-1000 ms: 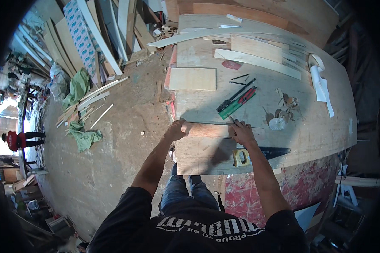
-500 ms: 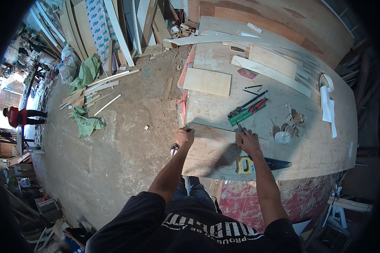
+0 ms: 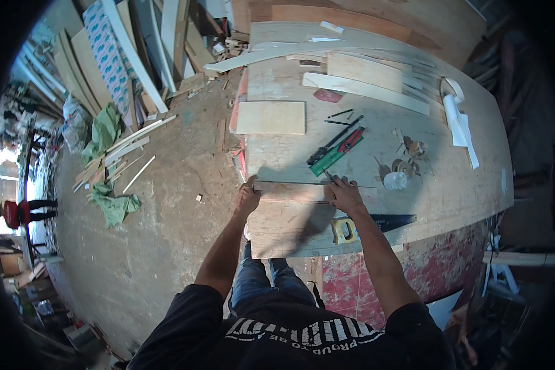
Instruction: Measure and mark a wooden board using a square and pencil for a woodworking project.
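Note:
A narrow wooden board (image 3: pixel 293 192) lies crosswise near the front of the plywood-topped table (image 3: pixel 289 231). My left hand (image 3: pixel 248 197) is closed around its left end at the table's edge. Toward the other end, my right hand (image 3: pixel 346 196) rests on the board with bent fingers, pinching a thin dark pointed thing whose kind I cannot make out. Beside my right wrist lies a handsaw (image 3: pixel 344 230) with a yellow handle, its dark blade partly behind the forearm. Just beyond that hand sit a green tool (image 3: pixel 328 161) and red-handled pliers (image 3: pixel 351 140).
A pale rectangular panel (image 3: pixel 271 118) lies at the table's left side. Long wood strips (image 3: pixel 363 92) cover its far part. Round wooden scraps and a clear plastic piece (image 3: pixel 395 180) stand to the right. Loose sticks and green cloth (image 3: pixel 114 206) are on the floor; a person in red (image 3: pixel 12 213) stands far left.
The whole view has shifted, so the table and tools appear farther left. Both hands stay at the board, with little visible change in their hold.

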The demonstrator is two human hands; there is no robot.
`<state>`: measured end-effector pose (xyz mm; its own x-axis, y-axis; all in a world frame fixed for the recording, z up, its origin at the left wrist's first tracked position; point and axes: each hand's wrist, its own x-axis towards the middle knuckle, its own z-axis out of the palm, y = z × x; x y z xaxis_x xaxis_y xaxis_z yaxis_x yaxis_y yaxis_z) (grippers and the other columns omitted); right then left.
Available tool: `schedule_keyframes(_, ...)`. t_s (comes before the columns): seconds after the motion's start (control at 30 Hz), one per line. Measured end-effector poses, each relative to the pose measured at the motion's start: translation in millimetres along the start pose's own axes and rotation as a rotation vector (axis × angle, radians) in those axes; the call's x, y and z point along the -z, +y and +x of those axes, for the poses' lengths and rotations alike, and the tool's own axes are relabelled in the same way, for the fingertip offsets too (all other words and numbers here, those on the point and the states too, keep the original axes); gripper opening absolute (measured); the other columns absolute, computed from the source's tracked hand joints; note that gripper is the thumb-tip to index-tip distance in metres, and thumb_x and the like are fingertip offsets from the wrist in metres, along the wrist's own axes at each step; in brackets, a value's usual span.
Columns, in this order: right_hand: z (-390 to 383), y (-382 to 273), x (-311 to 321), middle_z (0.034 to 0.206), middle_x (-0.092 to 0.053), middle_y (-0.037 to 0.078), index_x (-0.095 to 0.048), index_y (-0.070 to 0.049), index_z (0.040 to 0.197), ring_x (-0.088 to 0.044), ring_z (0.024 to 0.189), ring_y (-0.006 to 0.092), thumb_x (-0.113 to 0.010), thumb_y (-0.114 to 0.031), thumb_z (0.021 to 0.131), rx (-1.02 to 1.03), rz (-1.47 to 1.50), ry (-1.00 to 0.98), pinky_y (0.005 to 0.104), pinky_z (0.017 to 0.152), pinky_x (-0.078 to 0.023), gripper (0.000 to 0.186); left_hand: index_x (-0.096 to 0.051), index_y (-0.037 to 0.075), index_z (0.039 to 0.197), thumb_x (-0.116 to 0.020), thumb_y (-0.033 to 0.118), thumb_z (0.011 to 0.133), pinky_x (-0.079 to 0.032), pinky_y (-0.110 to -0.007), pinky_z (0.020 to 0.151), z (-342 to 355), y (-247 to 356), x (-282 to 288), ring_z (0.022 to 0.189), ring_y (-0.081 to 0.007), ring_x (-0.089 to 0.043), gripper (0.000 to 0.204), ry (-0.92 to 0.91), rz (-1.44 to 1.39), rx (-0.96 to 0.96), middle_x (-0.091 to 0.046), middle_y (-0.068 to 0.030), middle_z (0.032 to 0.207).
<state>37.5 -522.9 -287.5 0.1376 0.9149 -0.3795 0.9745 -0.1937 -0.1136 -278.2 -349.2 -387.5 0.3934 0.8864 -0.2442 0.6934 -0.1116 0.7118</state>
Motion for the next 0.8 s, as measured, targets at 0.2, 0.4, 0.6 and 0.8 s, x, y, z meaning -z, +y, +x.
schedule_keyframes(0.2, -5.2, 3.8, 2.3, 0.140, -0.045, 0.006, -0.053, -0.013, 0.128, -0.046, 0.129, 0.0248, -0.078, -0.029, 0.077, -0.052, -0.003, -0.049, 0.0530, 0.104, -0.036, 0.059, -0.053, 0.016, 0.126, -0.068, 0.015, 0.082, -0.052, -0.046, 0.083, 9.3, 12.2, 5.1, 0.098, -0.0382, -0.062, 0.046, -0.130, 0.188, -0.228, -0.063, -0.0187, 0.103)
schedule_keyframes(0.4, -10.1, 3.4, -2.3, 0.140, -0.044, 0.006, -0.053, -0.012, 0.128, -0.042, 0.131, 0.0284, -0.077, -0.029, 0.077, -0.048, 0.016, -0.014, 0.0515, 0.104, -0.036, 0.059, -0.055, 0.015, 0.127, -0.067, 0.013, 0.082, -0.052, -0.046, 0.084, 0.9, 26.0, 14.2, 0.100, -0.0386, -0.062, 0.046, -0.178, 0.142, -0.167, -0.060, -0.0200, 0.111)
schedule_keyframes(0.6, -6.3, 1.5, 1.2, 0.139, -0.044, 0.006, -0.052, -0.012, 0.129, -0.043, 0.130, 0.0292, -0.078, -0.028, 0.076, -0.048, 0.030, -0.016, 0.0508, 0.103, -0.036, 0.060, -0.052, 0.010, 0.132, -0.070, 0.014, 0.082, -0.051, -0.044, 0.078, 6.3, 14.4, 30.7, 0.090, -0.0325, -0.064, 0.053, -0.203, 0.132, -0.399, -0.061, -0.0177, 0.104)
schedule_keyframes(0.8, -8.7, 5.5, -3.5, 0.139, -0.044, 0.006, -0.053, -0.013, 0.128, -0.041, 0.131, 0.0291, -0.078, -0.026, 0.076, -0.039, 0.043, 0.004, 0.0510, 0.104, -0.035, 0.059, -0.050, 0.003, 0.132, -0.076, 0.016, 0.077, -0.053, -0.040, 0.073, 20.5, 26.4, 44.0, 0.082, -0.0281, -0.064, 0.062, -0.445, 0.148, -0.429, -0.061, -0.0170, 0.101)
